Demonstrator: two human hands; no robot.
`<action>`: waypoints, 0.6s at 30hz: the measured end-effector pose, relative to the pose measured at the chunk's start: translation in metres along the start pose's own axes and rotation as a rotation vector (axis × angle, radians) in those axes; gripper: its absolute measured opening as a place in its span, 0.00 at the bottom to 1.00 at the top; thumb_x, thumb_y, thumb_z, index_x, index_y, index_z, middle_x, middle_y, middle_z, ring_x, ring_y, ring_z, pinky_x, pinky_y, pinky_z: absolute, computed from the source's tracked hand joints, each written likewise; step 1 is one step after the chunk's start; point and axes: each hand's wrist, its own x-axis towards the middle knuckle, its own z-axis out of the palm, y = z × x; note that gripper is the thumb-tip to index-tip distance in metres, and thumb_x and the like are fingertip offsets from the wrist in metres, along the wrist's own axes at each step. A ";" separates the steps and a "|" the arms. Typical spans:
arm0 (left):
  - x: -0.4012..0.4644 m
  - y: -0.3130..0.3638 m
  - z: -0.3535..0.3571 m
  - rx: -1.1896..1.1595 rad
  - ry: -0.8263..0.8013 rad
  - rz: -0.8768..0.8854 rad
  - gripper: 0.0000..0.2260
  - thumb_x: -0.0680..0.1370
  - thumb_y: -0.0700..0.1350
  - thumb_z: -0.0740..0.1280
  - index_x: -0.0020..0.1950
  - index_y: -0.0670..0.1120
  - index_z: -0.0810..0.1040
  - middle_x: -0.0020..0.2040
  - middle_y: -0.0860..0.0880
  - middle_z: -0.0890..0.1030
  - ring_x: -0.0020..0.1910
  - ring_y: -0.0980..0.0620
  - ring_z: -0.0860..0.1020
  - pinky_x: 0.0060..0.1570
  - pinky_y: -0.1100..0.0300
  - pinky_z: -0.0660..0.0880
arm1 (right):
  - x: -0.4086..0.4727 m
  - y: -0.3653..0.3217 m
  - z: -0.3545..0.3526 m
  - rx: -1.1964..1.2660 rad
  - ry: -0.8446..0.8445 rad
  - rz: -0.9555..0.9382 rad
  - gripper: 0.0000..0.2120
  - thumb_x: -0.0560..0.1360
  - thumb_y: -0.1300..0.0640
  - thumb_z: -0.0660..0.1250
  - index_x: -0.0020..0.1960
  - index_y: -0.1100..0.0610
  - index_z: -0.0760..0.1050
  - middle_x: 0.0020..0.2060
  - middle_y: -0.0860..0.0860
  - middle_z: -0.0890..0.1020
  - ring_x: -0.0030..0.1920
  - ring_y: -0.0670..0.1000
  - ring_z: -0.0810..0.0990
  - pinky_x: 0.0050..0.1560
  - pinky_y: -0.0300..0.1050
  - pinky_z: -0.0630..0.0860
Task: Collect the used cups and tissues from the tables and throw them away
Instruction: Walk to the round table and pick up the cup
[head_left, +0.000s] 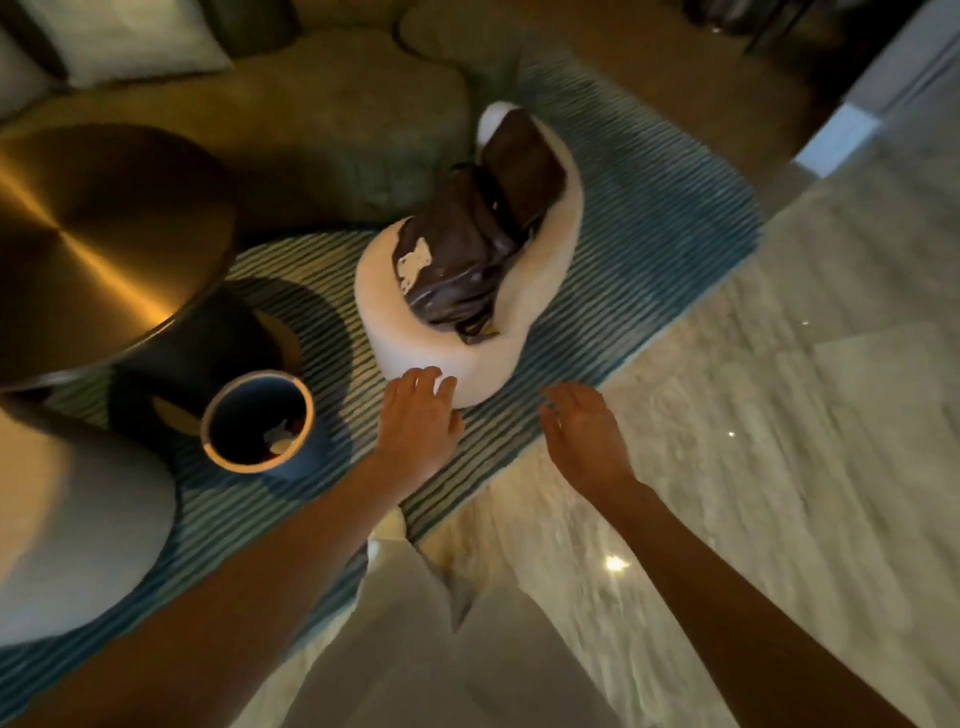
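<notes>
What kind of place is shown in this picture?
Probably a lounge or hotel lobby seating area: a round brushed-gold metal table, a white rounded upholstered chair on a blue striped rug, and a polished marble floor.

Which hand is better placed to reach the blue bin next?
Left. The left hand hovers open just right of the blue bin on the striped rug. The right hand is farther away, over the marble floor.

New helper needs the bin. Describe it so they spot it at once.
Start at the round brass-topped table on the striped blue rug. Just beside its dark base stands the bin: a small blue cylinder, open-topped with a pale rim, white scraps inside.
</notes>
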 end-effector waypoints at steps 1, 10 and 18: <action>0.005 0.019 -0.008 0.013 0.011 0.026 0.22 0.79 0.53 0.58 0.71 0.46 0.65 0.71 0.45 0.67 0.70 0.46 0.64 0.68 0.51 0.62 | -0.006 0.012 -0.017 -0.003 0.030 0.015 0.14 0.79 0.62 0.61 0.62 0.66 0.74 0.58 0.63 0.78 0.60 0.62 0.75 0.64 0.55 0.70; 0.108 0.159 -0.064 0.027 0.110 0.297 0.22 0.79 0.53 0.60 0.69 0.45 0.69 0.68 0.45 0.70 0.66 0.43 0.68 0.64 0.50 0.65 | 0.005 0.097 -0.129 -0.035 0.221 0.120 0.18 0.81 0.55 0.59 0.66 0.62 0.72 0.62 0.59 0.76 0.64 0.59 0.72 0.67 0.49 0.66; 0.272 0.258 -0.100 -0.070 0.209 0.410 0.23 0.78 0.52 0.62 0.69 0.42 0.70 0.68 0.43 0.72 0.66 0.42 0.69 0.65 0.48 0.67 | 0.108 0.208 -0.215 -0.077 0.293 0.226 0.19 0.81 0.52 0.57 0.68 0.60 0.70 0.63 0.57 0.75 0.66 0.59 0.70 0.68 0.51 0.65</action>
